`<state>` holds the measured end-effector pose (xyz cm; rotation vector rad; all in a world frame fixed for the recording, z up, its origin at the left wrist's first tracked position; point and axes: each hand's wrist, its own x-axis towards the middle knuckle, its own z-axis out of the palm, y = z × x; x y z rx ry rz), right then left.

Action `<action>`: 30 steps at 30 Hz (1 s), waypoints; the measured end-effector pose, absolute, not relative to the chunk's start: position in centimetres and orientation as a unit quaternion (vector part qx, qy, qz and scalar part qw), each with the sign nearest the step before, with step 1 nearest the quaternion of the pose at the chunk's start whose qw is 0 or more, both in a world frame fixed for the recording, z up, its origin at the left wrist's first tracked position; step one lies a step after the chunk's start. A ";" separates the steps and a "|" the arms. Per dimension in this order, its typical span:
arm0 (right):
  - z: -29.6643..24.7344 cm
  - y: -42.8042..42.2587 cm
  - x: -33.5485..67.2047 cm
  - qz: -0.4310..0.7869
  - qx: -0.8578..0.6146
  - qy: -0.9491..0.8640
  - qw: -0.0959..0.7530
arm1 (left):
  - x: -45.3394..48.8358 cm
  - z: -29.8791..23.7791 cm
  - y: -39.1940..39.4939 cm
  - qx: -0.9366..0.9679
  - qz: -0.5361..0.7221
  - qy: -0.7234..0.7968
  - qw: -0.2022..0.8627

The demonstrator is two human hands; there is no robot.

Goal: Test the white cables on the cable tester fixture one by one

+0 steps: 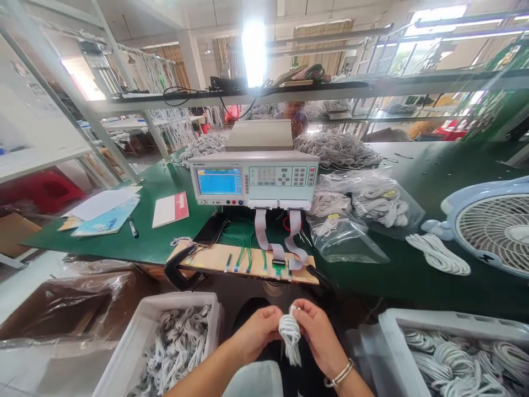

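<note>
At the bottom centre of the frame, the left hand (257, 331) and the right hand (319, 333) meet around a small coiled white cable bundle (290, 334). Both grips are closed on it, fingertips pinching its upper end while the loops hang down between the wrists. A white bin (136, 342) of loose cables sits lower left, and a second bin (433, 322) of coiled cables lower right. Above the hands, a wooden fixture board (215, 258) with connectors lies on the near edge of the green desk (413, 275). Flat ribbon leads rise from it to a grey tester (254, 179) at centre. Bagged cables (363, 207) and a fan (491, 223) stand to the right.
</note>
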<state>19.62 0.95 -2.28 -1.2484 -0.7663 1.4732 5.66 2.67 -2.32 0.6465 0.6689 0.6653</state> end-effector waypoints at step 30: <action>-3.1 4.7 19.9 0.583 -0.566 -0.289 0.507 | 5.2 -2.1 7.2 0.341 0.363 0.446 0.744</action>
